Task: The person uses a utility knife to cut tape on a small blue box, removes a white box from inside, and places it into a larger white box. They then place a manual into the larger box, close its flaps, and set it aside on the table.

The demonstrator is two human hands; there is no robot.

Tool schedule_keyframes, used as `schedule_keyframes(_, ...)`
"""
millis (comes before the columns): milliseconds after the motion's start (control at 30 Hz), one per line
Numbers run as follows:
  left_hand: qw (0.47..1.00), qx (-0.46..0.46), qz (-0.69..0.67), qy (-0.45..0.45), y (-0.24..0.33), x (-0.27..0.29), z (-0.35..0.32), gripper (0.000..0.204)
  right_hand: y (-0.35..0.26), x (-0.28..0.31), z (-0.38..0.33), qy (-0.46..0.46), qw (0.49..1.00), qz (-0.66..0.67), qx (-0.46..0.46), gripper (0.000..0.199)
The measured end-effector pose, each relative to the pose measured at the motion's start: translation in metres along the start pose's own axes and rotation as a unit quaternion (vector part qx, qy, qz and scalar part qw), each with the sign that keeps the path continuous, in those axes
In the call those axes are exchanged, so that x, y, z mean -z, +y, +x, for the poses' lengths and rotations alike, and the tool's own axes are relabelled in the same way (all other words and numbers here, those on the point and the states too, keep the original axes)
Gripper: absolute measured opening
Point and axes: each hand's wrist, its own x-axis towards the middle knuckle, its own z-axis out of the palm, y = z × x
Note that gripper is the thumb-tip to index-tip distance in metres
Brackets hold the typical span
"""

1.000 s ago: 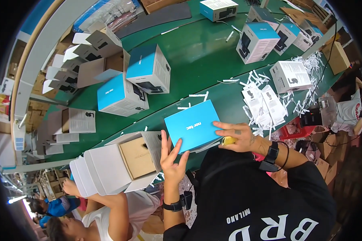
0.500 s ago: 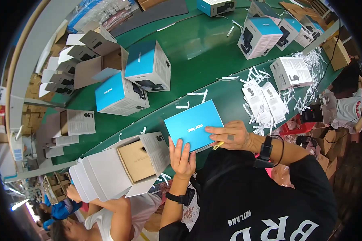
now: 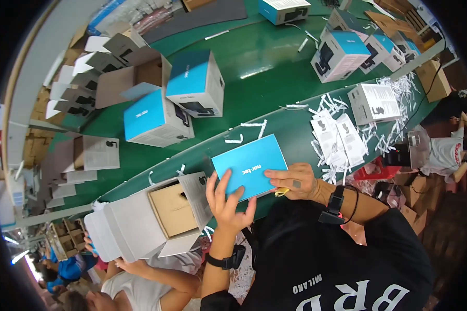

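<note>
Holding blue box (image 3: 250, 165) between left hand (image 3: 226, 203), right hand (image 3: 297, 181), seemingly flat.

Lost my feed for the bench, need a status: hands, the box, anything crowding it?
Left hand and right hand both gripping the blue box. Box tilted at the green table edge. Open carton close on the left.

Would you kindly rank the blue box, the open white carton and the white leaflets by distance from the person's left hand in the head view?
1. Blue box: touched by the left hand.
2. Open white carton: just left.
3. White leaflets: farther right, on the green table.
</note>
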Motion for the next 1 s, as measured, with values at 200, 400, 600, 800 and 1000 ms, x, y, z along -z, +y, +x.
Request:
schedule_keyframes(200,0.961,-0.017,0.123,-0.247,0.027,0.022,0.083,0.084,-0.009,0.019,-0.003,-0.030,0.999,0.023,-0.012,0.028)
schedule_keyframes(400,0.956,0.012,0.096,-0.278,0.040,-0.031,0.139,0.096,0.002,0.074,-0.055,0.047,0.984,0.026,-0.169,0.032)
schedule_keyframes(600,0.978,0.068,0.107,-0.168,0.032,-0.157,0.264,0.097,0.043,0.138,-0.135,-0.093,0.890,-0.011,-0.446,0.047)
schedule_keyframes(800,0.976,0.097,0.150,-0.125,-0.010,-0.202,0.316,0.095,0.069,0.147,-0.150,-0.124,0.886,0.038,-0.445,0.044)
schedule_keyframes(1000,0.982,0.039,0.165,0.087,-0.033,-0.144,0.304,0.085,0.102,0.162,-0.143,-0.102,0.842,0.047,-0.527,0.043)
